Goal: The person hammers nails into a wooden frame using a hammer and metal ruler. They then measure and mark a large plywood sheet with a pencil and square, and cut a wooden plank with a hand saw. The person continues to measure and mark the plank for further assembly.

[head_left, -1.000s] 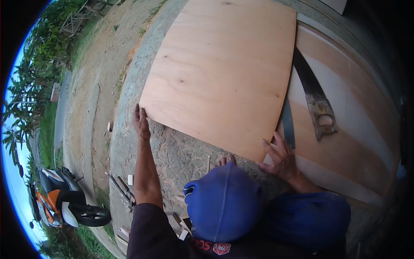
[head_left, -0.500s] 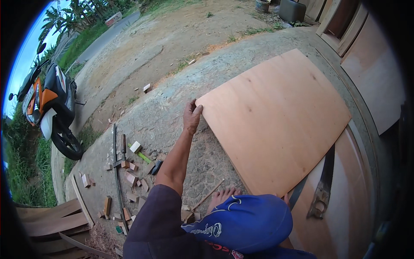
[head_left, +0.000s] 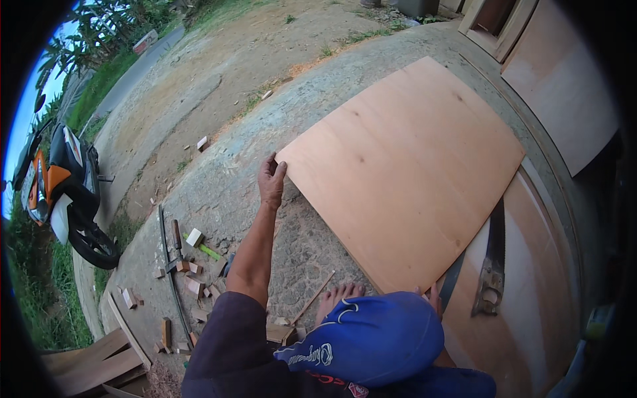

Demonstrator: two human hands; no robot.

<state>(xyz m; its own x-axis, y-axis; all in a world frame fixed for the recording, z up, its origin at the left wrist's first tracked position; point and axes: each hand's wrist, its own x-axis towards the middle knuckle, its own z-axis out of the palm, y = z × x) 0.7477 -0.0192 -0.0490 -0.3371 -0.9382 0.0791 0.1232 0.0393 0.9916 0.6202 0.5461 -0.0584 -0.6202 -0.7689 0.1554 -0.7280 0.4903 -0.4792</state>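
Observation:
A large pale plywood sheet (head_left: 398, 172) with a few dark knots lies tilted across the middle. My left hand (head_left: 271, 180) grips its left corner, thumb on top and fingers curled around the edge. At the nearest corner, fingers of my right hand (head_left: 432, 300) show beside my blue-clad knee, pinching the edge; the rest of that hand is mostly hidden. Under the sheet's right side lies a larger reddish-brown board (head_left: 524, 265). A handsaw (head_left: 491, 272) rests on that board, its blade pointing away, close to the sheet's edge. A dark flat strip (head_left: 453, 278) pokes out from under the sheet.
Left of my bare foot (head_left: 340, 298) are scattered wood offcuts (head_left: 194, 286), a long metal bar clamp (head_left: 167, 249), a chisel-like tool (head_left: 176, 235) and a mallet (head_left: 196, 239) with a green handle. An orange and black motorbike (head_left: 70, 179) stands far left. Another panel (head_left: 564, 86) leans at far right.
The view has shifted, so the sheet and surroundings appear further left. More of my right hand's fingers now show at the near corner. My left hand keeps its hold on the left corner.

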